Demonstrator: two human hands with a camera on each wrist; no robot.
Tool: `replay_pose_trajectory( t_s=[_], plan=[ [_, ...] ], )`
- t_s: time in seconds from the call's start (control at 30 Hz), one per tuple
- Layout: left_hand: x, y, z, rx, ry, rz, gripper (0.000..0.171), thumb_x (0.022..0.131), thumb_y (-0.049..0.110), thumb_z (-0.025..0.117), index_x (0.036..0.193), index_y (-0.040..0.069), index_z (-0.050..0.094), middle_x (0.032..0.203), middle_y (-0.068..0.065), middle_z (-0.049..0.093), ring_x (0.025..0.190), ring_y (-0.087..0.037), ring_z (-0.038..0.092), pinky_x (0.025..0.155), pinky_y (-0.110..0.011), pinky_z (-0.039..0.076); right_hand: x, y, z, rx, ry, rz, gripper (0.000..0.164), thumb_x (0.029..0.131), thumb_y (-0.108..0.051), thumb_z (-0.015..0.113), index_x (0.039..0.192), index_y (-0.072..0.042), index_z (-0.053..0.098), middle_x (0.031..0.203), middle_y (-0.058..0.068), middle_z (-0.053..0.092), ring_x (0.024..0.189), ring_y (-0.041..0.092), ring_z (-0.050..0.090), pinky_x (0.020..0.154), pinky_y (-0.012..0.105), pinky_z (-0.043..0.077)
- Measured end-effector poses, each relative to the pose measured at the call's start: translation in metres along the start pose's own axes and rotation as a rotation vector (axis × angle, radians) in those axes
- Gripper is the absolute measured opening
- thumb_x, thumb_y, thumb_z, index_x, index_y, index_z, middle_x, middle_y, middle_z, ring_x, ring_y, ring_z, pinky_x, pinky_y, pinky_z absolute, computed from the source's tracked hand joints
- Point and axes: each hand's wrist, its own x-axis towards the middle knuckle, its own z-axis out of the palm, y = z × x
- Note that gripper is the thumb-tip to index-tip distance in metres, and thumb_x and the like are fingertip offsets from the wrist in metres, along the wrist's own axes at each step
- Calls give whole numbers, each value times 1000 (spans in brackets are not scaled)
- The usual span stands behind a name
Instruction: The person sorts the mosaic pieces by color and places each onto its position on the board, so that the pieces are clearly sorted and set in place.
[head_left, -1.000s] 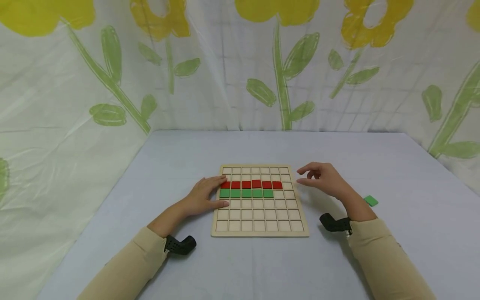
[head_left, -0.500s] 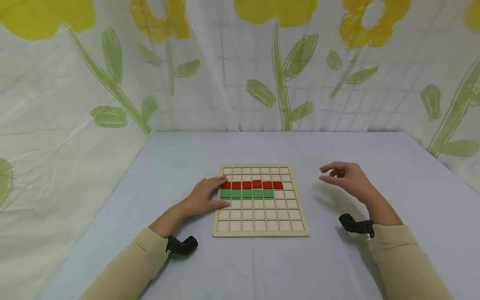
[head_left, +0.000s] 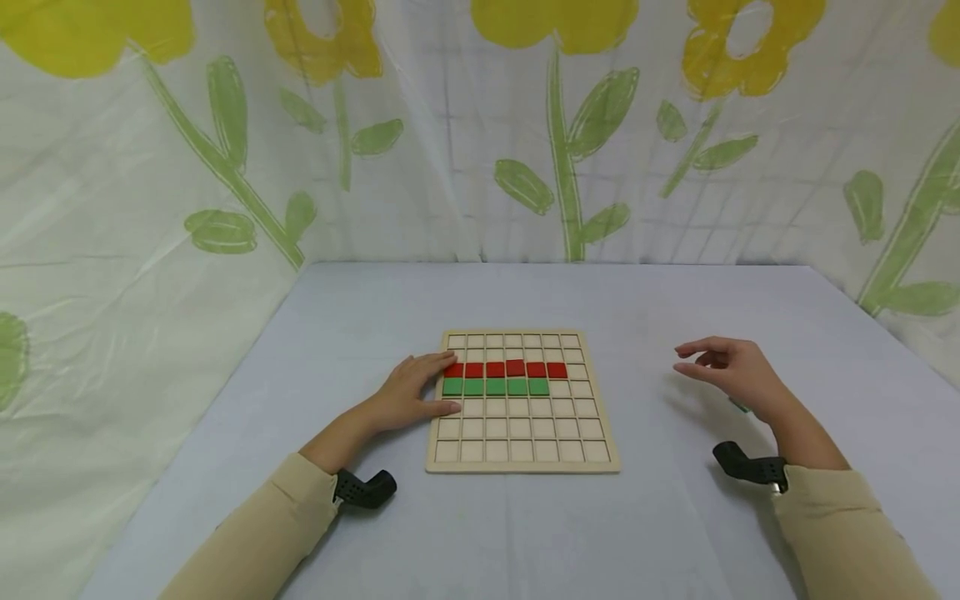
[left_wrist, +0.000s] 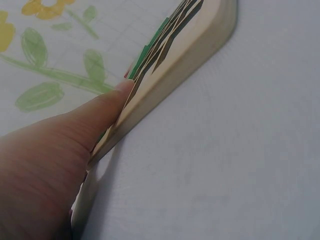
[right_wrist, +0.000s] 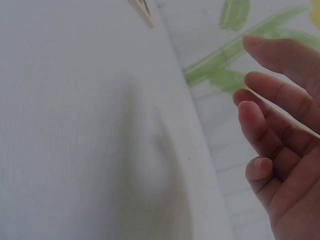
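Observation:
In the head view a wooden grid board [head_left: 523, 467] lies on the table, with a row of red square tiles [head_left: 536, 369] above a shorter row of green square tiles [head_left: 495, 387]. One red tile sits slightly out of line. My left hand [head_left: 411, 392] rests on the board's left edge, thumb and fingers spread apart. The left wrist view shows the thumb [left_wrist: 107, 102] on the board's rim. Right of the board, my right hand [head_left: 733, 371] hovers over the table, fingers loosely bent and holding nothing. Behind it a loose green tile [head_left: 738, 406] is mostly hidden.
A pale cloth covers the table [head_left: 510, 533]. At its back hangs a white curtain [head_left: 435, 150] with yellow flowers and green stems. Black wrist cameras [head_left: 750, 467] sit at both cuffs.
My right hand has moved right, away from the board and towards the loose green tile, dipping slightly. The left hand and the board have stayed in place.

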Motion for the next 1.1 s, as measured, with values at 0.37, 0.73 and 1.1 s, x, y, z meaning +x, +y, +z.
replay_pose_trajectory(
  t_s=[0.37, 0.73, 1.1],
  plan=[
    [0, 1, 0, 7, -4, -6, 77, 84, 41, 66, 144, 8, 33, 152, -9, 31, 142, -31, 22, 117, -53, 7, -14, 17, -10, -25, 11, 34, 40, 84, -30, 69, 112, -2, 64, 83, -13, 60, 70, -2, 53, 55, 19, 42],
    [0, -1, 0, 12, 0, -2, 78, 83, 42, 67, 145, 8, 33, 151, -10, 31, 141, -31, 23, 116, -53, 7, -26, 34, -20, -8, 53, 99, 45, 85, -33, 67, 114, 2, 61, 73, -16, 62, 65, 1, 51, 56, 20, 41],
    [0, 2, -2, 0, -4, -6, 78, 83, 41, 67, 145, 8, 33, 152, -10, 30, 141, -32, 22, 117, -53, 6, -34, 57, -30, -8, 51, 186, 52, 84, -40, 67, 118, -1, 60, 80, -23, 61, 71, 1, 46, 57, 22, 36]
  ],
)
